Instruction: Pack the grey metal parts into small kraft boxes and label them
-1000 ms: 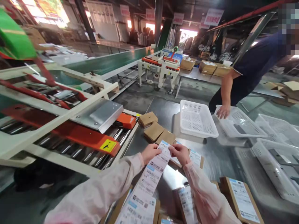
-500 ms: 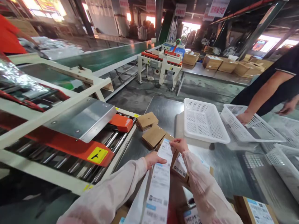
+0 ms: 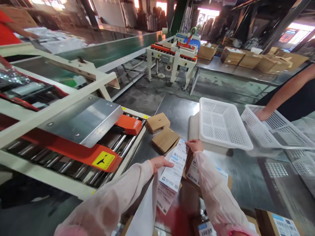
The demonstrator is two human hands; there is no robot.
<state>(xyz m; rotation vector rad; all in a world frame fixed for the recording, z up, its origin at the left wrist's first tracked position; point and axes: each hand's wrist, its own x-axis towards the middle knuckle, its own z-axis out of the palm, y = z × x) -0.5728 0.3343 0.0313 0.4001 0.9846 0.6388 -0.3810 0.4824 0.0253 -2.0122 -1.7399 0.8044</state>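
Observation:
A strip of printed shipping labels [image 3: 173, 168] hangs between my hands above the metal table. My left hand [image 3: 160, 163] clasps it from the left, thumb lying over the front. At the strip's top end, my right hand [image 3: 196, 146] pinches the right corner. Lower down the strip bends, and white backing paper [image 3: 144, 214] trails below my left wrist. Just beyond the labels lie a brown cardboard box [image 3: 165, 140] and a second small box [image 3: 158, 122]. A labelled box [image 3: 192, 171] is partly covered by my right forearm.
A roller conveyor [image 3: 104, 188] with an orange guard runs along the left. White perforated baskets, one [image 3: 222, 126] nearer me, stand on the metal table [image 3: 246, 177]. A co-worker's arm [image 3: 283, 95] reaches into another basket [image 3: 278, 127]. More labelled boxes [image 3: 277, 223] sit at the near edge.
The label strip's lower part has drawn up and folded; earlier it ran straight down to the picture's bottom edge. Both hands keep their hold. The view has shifted slightly.

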